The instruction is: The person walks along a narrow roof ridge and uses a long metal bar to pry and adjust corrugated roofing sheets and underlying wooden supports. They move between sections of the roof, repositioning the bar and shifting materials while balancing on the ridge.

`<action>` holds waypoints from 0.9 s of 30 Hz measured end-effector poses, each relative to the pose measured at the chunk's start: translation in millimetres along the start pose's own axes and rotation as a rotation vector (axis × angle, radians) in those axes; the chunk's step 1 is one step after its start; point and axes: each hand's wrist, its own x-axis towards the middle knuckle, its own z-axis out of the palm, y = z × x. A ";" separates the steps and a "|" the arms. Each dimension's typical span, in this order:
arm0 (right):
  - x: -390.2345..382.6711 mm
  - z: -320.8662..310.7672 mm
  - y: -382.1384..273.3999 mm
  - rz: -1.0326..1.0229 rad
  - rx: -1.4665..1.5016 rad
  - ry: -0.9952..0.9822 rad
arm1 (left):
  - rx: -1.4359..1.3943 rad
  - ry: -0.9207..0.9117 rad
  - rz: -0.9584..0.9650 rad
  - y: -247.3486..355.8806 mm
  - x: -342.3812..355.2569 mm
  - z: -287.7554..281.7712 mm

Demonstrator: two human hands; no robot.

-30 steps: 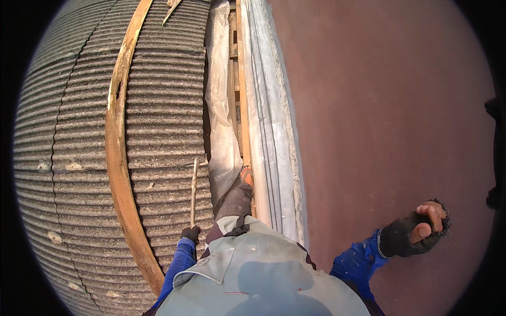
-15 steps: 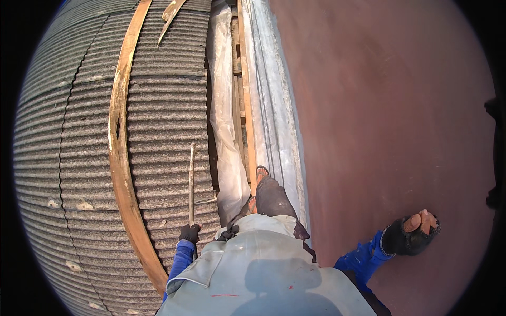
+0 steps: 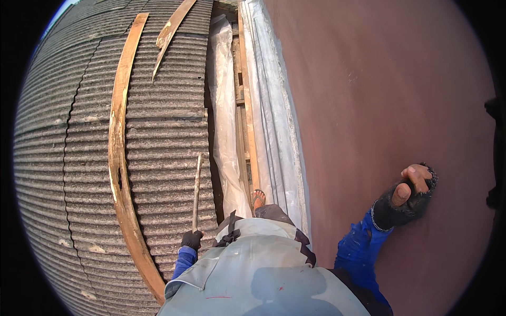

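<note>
My left hand [image 3: 192, 240], in a dark fingerless glove, is closed round a slim wooden stick [image 3: 196, 192]. The stick points ahead over the grey corrugated roofing sheets [image 3: 168, 139]; whatever lies below my grip is hidden. On the right, my right hand [image 3: 412, 196] wears a similar glove and has its thumb apart from its fingers. It holds nothing that I can see and is against or close to the reddish-brown wall [image 3: 369, 105]; contact is hard to tell. One sandalled foot [image 3: 258, 198] shows just ahead of my grey apron.
A long, split wooden board [image 3: 117, 142] lies along the roofing, with a shorter splintered piece [image 3: 171, 31] farther ahead. Between roofing and wall runs a gap with a timber batten [image 3: 246, 100], crumpled translucent plastic sheeting [image 3: 224, 105] and a pale, ridged strip [image 3: 274, 116].
The roofing and boards have shifted toward me as I move ahead. My right hand has moved farther forward along the wall, its thumb now more visible. My left hand still grips the stick.
</note>
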 end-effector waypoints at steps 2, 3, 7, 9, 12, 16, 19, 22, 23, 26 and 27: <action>11.6 28.4 14.0 -0.171 -0.282 -0.120 | -0.030 0.031 0.049 21.6 6.5 -7.8; 16.4 39.3 22.4 -0.252 -0.423 -0.191 | -0.049 0.043 0.036 35.7 12.2 -9.6; 10.0 40.8 31.4 -0.245 -0.459 -0.217 | -0.083 0.034 0.003 79.3 28.5 -14.2; 4.0 36.0 35.6 -0.255 -0.503 -0.201 | -0.099 0.017 0.056 99.1 38.9 -17.7; 2.1 37.6 45.3 -0.218 -0.342 -0.097 | -0.122 0.004 0.146 134.5 57.5 -21.5; 16.6 80.3 57.9 -0.085 -0.185 -0.095 | -0.079 0.057 0.193 211.4 101.0 -37.2; 45.3 140.2 64.0 0.021 -0.111 -0.143 | -0.022 0.166 0.314 287.7 131.3 -54.7; 77.0 225.0 69.6 0.343 0.030 -0.308 | -0.053 0.174 0.465 371.9 146.5 -78.5; 90.0 253.7 74.0 0.425 0.051 -0.372 | -0.079 0.180 0.507 403.9 148.8 -86.9; 123.9 335.7 89.8 0.320 0.101 -0.488 | -0.255 0.217 0.721 500.6 146.4 -112.2; 133.4 355.6 93.9 0.299 0.083 -0.516 | -0.296 0.183 0.739 529.4 143.1 -123.4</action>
